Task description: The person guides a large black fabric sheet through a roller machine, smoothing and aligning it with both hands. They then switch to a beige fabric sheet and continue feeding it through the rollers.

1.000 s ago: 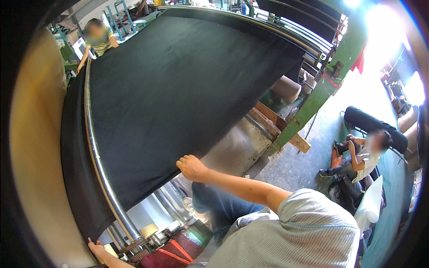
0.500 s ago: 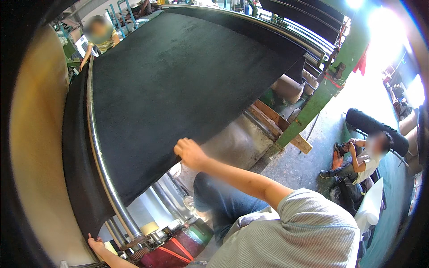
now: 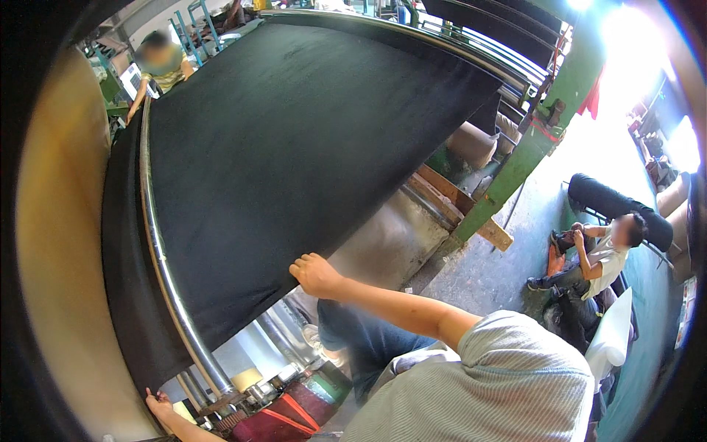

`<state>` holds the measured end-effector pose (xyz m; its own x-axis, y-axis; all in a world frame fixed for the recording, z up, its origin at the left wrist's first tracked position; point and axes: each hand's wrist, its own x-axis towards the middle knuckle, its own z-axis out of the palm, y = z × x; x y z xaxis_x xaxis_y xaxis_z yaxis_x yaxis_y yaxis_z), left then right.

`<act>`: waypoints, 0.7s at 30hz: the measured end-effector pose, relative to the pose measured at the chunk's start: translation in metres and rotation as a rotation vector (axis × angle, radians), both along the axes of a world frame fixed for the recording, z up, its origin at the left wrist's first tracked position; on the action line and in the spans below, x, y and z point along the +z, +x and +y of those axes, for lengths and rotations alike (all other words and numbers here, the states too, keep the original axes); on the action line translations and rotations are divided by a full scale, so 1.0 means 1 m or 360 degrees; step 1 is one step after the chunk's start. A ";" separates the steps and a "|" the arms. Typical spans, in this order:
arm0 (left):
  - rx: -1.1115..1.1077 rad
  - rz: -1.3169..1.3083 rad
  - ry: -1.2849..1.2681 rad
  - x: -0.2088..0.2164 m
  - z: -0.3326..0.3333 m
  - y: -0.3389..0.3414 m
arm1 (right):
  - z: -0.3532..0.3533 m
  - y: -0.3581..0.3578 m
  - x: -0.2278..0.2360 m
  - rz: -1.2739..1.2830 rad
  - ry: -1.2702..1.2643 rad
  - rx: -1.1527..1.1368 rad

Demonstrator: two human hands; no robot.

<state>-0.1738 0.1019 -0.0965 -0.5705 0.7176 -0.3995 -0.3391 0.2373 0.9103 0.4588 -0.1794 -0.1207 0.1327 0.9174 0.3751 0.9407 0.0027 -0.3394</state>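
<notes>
cloth [image 3: 317, 147] both sides of bar [image 3: 163, 265]; left hand [image 3: 158, 404] at cloth's lower left corner, right hand [image 3: 317, 276] on near edge.

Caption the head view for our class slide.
Left hand and right hand at black cloth's edge, near a metal bar.

Seated person [image 3: 605, 274] near black roll [image 3: 607, 200], white roll [image 3: 613, 337]; red cloth [image 3: 591, 102].

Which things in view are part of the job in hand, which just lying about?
In the job:
- black cloth, its edge at the left hand and right hand
- metal bar, running across the cloth

Apparently lying about:
- black roll on a stand, off to the right
- white roll, lower right
</notes>
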 end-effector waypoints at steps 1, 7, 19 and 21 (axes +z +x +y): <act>0.0043 -0.0015 -0.0005 -0.001 0.001 0.001 | 0.001 -0.004 0.000 0.0016 -0.0041 0.0031; 0.0083 -0.0125 -0.0185 0.009 -0.003 -0.017 | 0.015 -0.044 -0.009 0.0106 0.0057 0.0178; 0.0020 0.0047 -0.0158 -0.002 0.003 -0.022 | 0.018 0.021 0.010 0.0013 0.0212 -0.0257; 0.0000 0.0080 -0.0197 -0.005 -0.001 -0.029 | 0.011 0.035 0.012 0.0017 0.0133 -0.0445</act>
<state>-0.2029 0.1013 -0.1011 -0.5919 0.6646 -0.4560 -0.2935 0.3491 0.8899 0.4934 -0.1687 -0.1089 0.3805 0.8105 0.4452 0.9052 -0.2280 -0.3586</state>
